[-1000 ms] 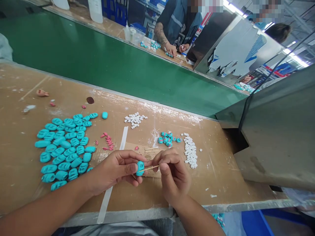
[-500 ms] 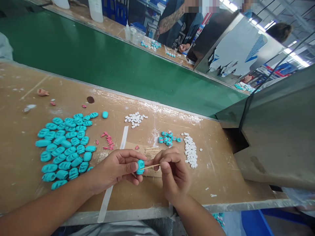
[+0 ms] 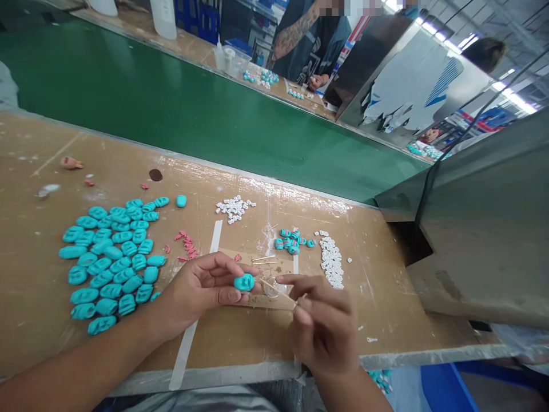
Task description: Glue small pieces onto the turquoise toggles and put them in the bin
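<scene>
Between the fingertips of my left hand (image 3: pixel 206 289) is a small turquoise moulded piece (image 3: pixel 244 282) with hollows in its face. My right hand (image 3: pixel 323 317) pinches a thin wooden stick (image 3: pixel 278 289), slightly blurred, whose tip points at the piece from the right. Under the stick a small clear dish (image 3: pixel 274 287) shows in part on a cardboard sheet (image 3: pixel 257 300). Just beyond my hands lie a few more sticks (image 3: pixel 263 260) and a small red piece (image 3: pixel 237 257).
Many turquoise pieces (image 3: pixel 112 253) cover the left, with red bits (image 3: pixel 187 245) beside them. White pieces form two groups, one behind (image 3: pixel 234 209) and one at right (image 3: pixel 331 260), near finished-looking turquoise-and-red pieces (image 3: pixel 293 241). A green belt (image 3: pixel 193 109) separates a co-worker (image 3: pixel 300 46). A metal housing (image 3: pixel 484 229) stands right.
My right hand has drawn back right and towards me with the stick, away from the turquoise piece. My left hand has turned the piece, and the dish has come into view.
</scene>
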`<state>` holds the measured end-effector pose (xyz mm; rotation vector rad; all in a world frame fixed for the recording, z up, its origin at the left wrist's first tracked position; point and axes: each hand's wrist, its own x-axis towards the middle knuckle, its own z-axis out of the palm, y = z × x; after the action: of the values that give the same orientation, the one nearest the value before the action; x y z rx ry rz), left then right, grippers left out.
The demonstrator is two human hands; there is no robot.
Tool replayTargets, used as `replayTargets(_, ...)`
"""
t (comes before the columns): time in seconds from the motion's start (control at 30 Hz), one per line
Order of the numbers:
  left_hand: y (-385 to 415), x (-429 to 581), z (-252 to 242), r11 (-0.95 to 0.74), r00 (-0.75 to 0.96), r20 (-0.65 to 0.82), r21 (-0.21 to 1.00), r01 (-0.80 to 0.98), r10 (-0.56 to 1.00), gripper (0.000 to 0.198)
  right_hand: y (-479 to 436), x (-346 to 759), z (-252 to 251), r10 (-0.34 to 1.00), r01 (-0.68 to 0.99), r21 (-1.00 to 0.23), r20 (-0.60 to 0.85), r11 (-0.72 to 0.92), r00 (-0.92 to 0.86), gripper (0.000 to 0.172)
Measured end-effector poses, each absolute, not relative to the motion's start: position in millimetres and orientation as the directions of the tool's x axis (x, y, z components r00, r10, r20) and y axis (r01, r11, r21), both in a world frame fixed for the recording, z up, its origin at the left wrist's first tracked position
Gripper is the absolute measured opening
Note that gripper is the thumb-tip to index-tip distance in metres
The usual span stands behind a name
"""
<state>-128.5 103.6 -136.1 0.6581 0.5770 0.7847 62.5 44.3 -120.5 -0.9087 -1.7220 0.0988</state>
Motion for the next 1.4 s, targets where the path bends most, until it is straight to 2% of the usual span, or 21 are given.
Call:
replayTargets(0.07,102.4,-129.1,-138.2,0.489,0.557,-0.197,0.751,-0.444,0.807,0.017,38.9,63.8,-113.2,0.557,0.589,-0.355,0.806,0.726,-0.199,0.018)
replayTargets(0.17,101.2,-129.6,-141.5,0.452,0.536,-0.177,0.777,-0.439,0.826,0.017,34.7,60.8,-109.2,0.522,0.664,-0.223,0.801,0.714,-0.292,0.022)
replayTargets(0.4,101.2,-129.9,-138.9,0.424,0.533,-0.145,0.786,-0.45,0.834,0.017,41.5,48.3,-122.7,0.353,0.745,-0.051,0.901,0.665,-0.254,0.022)
replayTargets(0.57,102.2,-129.6,-138.7,0.405,0.522,-0.127,0.788,-0.463,0.843,0.017,44.9,46.3,-124.1,0.322,0.74,-0.022,0.909,0.672,-0.265,0.021)
replayTargets(1.07,102.7,-129.2,-137.7,0.412,0.525,-0.129,0.781,-0.468,0.841,0.017,42.1,45.7,-124.5,0.339,0.742,-0.011,0.894,0.67,-0.294,0.027)
replayTargets(1.4,101.1,-131.1,-140.9,0.444,0.53,-0.162,0.766,-0.465,0.833,0.018,36.9,49.7,-131.5,0.36,0.753,-0.005,0.881,0.657,-0.308,0.018)
